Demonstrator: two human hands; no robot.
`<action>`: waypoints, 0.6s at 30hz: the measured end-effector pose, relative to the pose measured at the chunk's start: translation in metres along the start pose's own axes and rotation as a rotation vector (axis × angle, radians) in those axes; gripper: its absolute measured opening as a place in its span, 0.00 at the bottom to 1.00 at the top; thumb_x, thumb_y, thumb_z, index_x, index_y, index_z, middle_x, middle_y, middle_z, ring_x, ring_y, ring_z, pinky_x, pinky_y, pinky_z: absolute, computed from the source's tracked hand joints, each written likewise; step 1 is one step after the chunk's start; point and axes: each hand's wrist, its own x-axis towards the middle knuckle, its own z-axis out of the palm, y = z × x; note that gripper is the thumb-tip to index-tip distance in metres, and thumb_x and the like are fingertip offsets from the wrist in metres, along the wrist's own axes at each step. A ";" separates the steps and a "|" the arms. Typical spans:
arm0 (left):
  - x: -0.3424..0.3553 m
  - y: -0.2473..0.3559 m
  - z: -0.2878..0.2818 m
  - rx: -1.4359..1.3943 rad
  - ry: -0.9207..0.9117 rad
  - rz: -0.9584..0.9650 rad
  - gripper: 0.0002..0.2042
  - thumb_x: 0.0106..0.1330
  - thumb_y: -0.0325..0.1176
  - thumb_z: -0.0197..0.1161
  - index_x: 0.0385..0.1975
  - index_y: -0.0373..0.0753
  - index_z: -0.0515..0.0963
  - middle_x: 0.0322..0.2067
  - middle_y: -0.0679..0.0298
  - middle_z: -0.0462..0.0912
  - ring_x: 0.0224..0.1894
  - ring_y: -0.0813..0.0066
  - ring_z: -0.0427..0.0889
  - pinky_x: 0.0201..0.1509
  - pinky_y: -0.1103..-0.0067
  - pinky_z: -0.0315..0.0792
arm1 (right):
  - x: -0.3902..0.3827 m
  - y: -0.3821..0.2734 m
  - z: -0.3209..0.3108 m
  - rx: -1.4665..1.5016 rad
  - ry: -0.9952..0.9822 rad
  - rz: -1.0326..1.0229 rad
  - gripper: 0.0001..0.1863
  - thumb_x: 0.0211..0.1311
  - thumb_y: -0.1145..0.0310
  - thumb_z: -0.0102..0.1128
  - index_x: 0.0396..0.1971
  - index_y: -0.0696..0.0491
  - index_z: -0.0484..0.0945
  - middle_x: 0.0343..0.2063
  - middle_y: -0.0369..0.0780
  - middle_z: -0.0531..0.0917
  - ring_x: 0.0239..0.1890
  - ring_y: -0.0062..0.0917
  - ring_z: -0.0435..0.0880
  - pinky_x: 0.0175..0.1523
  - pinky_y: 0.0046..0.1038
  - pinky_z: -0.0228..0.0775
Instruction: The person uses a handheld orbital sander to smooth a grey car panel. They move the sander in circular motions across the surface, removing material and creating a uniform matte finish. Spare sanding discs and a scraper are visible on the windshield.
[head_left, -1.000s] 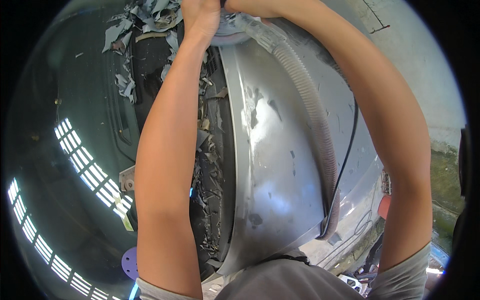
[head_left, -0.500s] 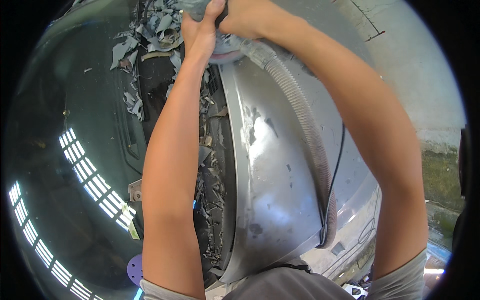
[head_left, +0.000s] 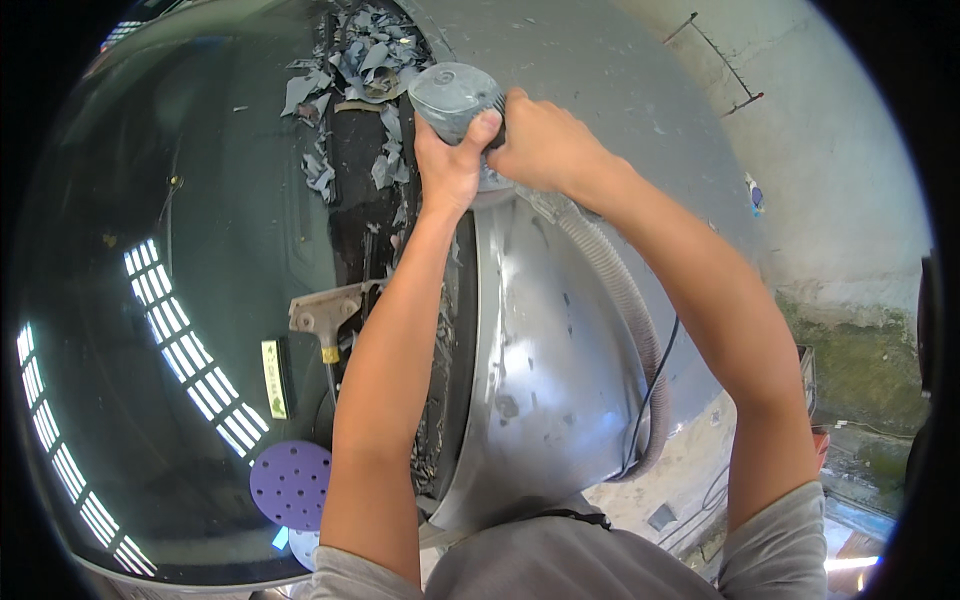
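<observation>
Two bare hands hold a grey sander (head_left: pixel 452 95) at the far end of a shiny metal panel (head_left: pixel 540 370). The left hand (head_left: pixel 450 165) cups the rounded body from the panel's left side, its thumb pressed against the casing; its other fingers are mostly hidden, so how they lie cannot be told. The right hand (head_left: pixel 545 145) wraps the tool from the panel's right side with its fingers bent inward, their tips out of sight. Whether the sander's round base touches the panel cannot be told. A ribbed hose (head_left: pixel 630 290) and a thin black cord (head_left: pixel 655 385) run down the panel's right side. Left of the panel's far end, grey flakes (head_left: pixel 375 55) lie in a loose heap. Farther left of the panel is dark glass (head_left: pixel 230 170), and a purple perforated disc (head_left: pixel 290 485) lies left of its near end.
</observation>
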 end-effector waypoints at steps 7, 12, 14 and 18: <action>-0.076 0.029 -0.008 0.070 0.017 -0.003 0.43 0.57 0.53 0.85 0.65 0.32 0.73 0.54 0.56 0.85 0.55 0.65 0.85 0.63 0.67 0.78 | -0.072 -0.015 0.012 -0.017 -0.027 0.002 0.23 0.56 0.70 0.63 0.47 0.71 0.76 0.37 0.65 0.88 0.43 0.61 0.91 0.51 0.53 0.84; -0.131 0.051 -0.011 0.090 0.018 -0.058 0.44 0.56 0.53 0.86 0.65 0.31 0.72 0.56 0.54 0.83 0.56 0.64 0.84 0.63 0.67 0.78 | -0.127 -0.022 0.019 0.030 -0.110 0.044 0.28 0.56 0.69 0.68 0.53 0.71 0.72 0.37 0.64 0.88 0.43 0.61 0.90 0.51 0.54 0.82; -0.154 0.060 -0.012 0.100 0.002 -0.074 0.45 0.55 0.52 0.86 0.65 0.31 0.71 0.56 0.54 0.83 0.56 0.65 0.83 0.64 0.68 0.77 | -0.148 -0.025 0.021 0.043 -0.135 0.067 0.31 0.55 0.68 0.70 0.55 0.70 0.71 0.36 0.63 0.88 0.43 0.62 0.90 0.51 0.54 0.82; -0.203 0.078 -0.018 0.062 0.004 -0.140 0.45 0.54 0.50 0.86 0.66 0.31 0.71 0.56 0.56 0.82 0.56 0.66 0.83 0.65 0.68 0.77 | -0.194 -0.034 0.026 0.080 -0.203 0.054 0.32 0.55 0.68 0.70 0.54 0.71 0.69 0.34 0.62 0.88 0.41 0.62 0.90 0.49 0.55 0.82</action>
